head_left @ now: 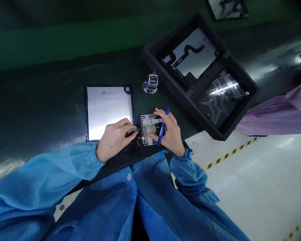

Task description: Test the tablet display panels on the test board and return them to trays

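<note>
My left hand (119, 137) is closed in a pinch on the end of a dark flat strip, probably a ribbon cable (133, 131), at the left edge of a small circuit board (147, 129). Pale tape covers parts of this board, and a thin red wire (138, 142) loops from its lower left corner. My right hand (172, 132) rests over the board's right side, thumb and fingers touching it. A blue marker pen (162, 130) is tucked in that hand, slanting across the board. Left of the board lies a flat display panel (109, 107) with a silvery back, partly beneath my left hand.
A chrome tally counter (152, 83) stands behind the board. To the right, a black foam tray (175, 82) holds another panel with a black flex cable (188, 53) and a clear-wrapped sheet (220, 97). A purple sleeve (278, 110) of another person is at right.
</note>
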